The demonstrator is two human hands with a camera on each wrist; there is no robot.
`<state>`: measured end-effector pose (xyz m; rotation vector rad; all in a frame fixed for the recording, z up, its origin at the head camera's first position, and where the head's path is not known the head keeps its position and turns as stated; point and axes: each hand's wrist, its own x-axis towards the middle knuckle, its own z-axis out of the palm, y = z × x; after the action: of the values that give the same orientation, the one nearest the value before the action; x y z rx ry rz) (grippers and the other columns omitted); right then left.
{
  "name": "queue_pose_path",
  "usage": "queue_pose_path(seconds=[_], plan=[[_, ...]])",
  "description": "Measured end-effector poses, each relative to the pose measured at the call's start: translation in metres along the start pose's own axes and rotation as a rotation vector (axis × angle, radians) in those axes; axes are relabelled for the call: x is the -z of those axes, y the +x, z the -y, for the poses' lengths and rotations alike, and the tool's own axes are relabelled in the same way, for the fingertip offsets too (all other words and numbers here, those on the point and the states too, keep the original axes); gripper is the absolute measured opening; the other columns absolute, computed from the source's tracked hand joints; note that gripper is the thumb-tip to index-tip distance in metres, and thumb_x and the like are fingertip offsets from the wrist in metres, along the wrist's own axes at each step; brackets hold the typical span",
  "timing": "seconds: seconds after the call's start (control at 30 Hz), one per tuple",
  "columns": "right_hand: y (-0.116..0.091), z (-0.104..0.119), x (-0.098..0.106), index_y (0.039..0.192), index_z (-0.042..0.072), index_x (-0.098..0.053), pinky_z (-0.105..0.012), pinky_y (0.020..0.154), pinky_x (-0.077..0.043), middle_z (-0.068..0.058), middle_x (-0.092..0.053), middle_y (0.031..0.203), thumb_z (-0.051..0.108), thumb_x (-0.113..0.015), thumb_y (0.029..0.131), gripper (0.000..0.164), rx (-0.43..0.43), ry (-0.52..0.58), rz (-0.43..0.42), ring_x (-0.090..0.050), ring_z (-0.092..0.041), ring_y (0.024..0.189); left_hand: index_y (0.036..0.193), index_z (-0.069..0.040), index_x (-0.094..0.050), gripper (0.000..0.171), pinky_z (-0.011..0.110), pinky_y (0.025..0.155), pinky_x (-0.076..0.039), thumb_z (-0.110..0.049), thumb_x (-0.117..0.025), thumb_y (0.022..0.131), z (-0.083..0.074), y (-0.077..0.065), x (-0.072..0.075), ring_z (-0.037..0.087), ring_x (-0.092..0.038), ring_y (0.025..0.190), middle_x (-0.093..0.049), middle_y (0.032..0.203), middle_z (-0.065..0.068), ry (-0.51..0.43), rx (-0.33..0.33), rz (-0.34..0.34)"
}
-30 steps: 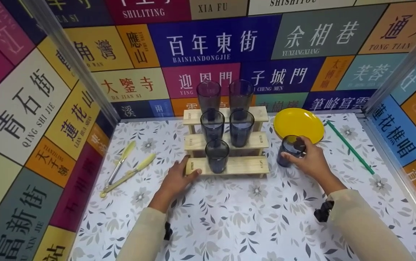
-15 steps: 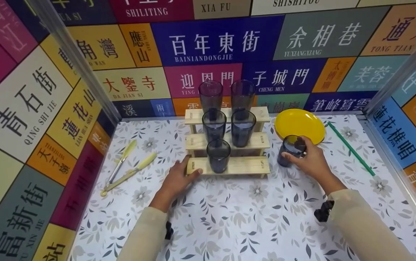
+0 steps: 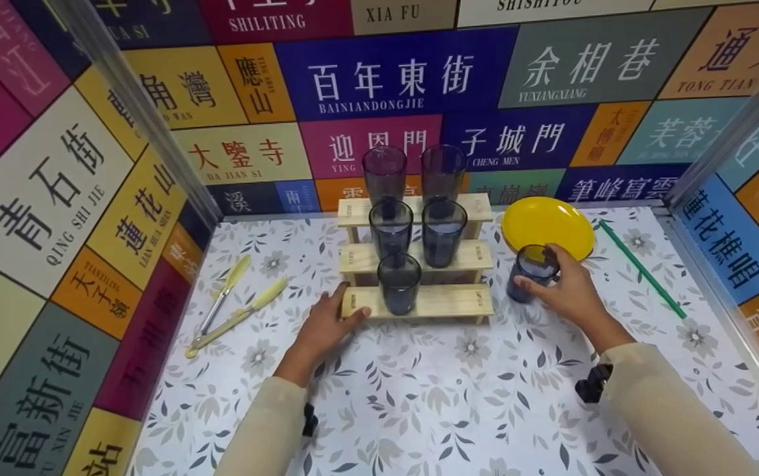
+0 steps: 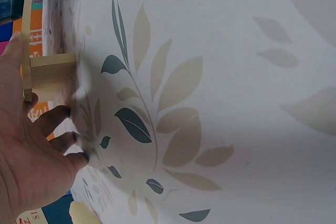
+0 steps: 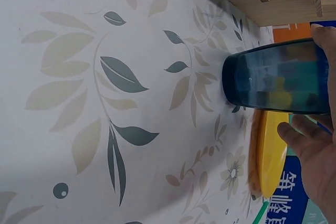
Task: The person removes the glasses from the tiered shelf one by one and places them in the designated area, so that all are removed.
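So the right hand [image 3: 568,287] has a dark see-through tumbler [image 3: 530,268] pinched near the rim, thumb on one side and fingers on the other, and that glass is upright just off the right end of the wooden rack [image 3: 449,301]. Base looks to be on the cloth or barely above it, can't swear which. The left hand [image 3: 326,317] is at the left end of the rack's bottom step, thumb over the top and a finger tucked at the end of the plank, the rest loosely spread. If that tumbler's real glass, I'd call it stiff, fairly light, slick on the outside and breakable if knocked. It tapers toward the base, so a rim hold seems ok, but I'd trust a wrap round the upper wall more. The rack looks like light bare wood that could slide, so hold it by the plank ends. On the rack there's one front glass [image 3: 398,284] on the bottom step, left of centre, with two more on each step above. Right of the rack, toward the back, is a yellow plate [image 3: 545,218], and farther right a green stick [image 3: 644,271]. Off to the rack's left: tongs [image 3: 270,293] with pale yellow ends, spread apart.
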<state>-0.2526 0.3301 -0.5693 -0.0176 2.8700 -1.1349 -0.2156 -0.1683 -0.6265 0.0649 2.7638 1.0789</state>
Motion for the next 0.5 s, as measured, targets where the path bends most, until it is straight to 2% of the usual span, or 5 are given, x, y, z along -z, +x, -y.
queue_pose_path(seconds=[0.17, 0.37, 0.5], plan=[[-0.002, 0.007, 0.007, 0.177, 0.005, -0.017, -0.075, 0.132, -0.022, -0.030, -0.023, 0.180, 0.077, -0.078, 0.090, 0.128, -0.008, -0.034, 0.018, -0.025, -0.054, 0.166, 0.177, -0.027, -0.031, 0.093, 0.074, 0.127, -0.036, -0.075, -0.062, 0.103, 0.001, -0.001, -0.002, 0.055, -0.033, 0.164, -0.042, 0.174, 0.027, 0.007, -0.001, -0.005], [-0.005, 0.021, 0.016, 0.178, 0.010, -0.019, -0.077, 0.131, -0.021, -0.027, -0.022, 0.182, 0.079, -0.075, 0.090, 0.125, 0.002, -0.079, 0.021, -0.023, -0.054, 0.167, 0.177, -0.026, -0.029, 0.095, 0.075, 0.128, -0.033, -0.075, -0.062, 0.102, 0.000, -0.002, -0.002, 0.057, -0.031, 0.164, -0.035, 0.175, 0.033, -0.004, 0.006, 0.003], [-0.005, 0.031, 0.019, 0.177, 0.011, -0.023, -0.077, 0.131, -0.022, -0.025, -0.026, 0.181, 0.077, -0.076, 0.092, 0.120, 0.050, -0.108, 0.001, -0.026, -0.053, 0.166, 0.178, -0.026, -0.027, 0.097, 0.074, 0.130, -0.030, -0.076, -0.061, 0.102, 0.000, -0.001, -0.001, 0.055, -0.027, 0.166, -0.031, 0.177, 0.032, -0.014, 0.018, 0.013]])
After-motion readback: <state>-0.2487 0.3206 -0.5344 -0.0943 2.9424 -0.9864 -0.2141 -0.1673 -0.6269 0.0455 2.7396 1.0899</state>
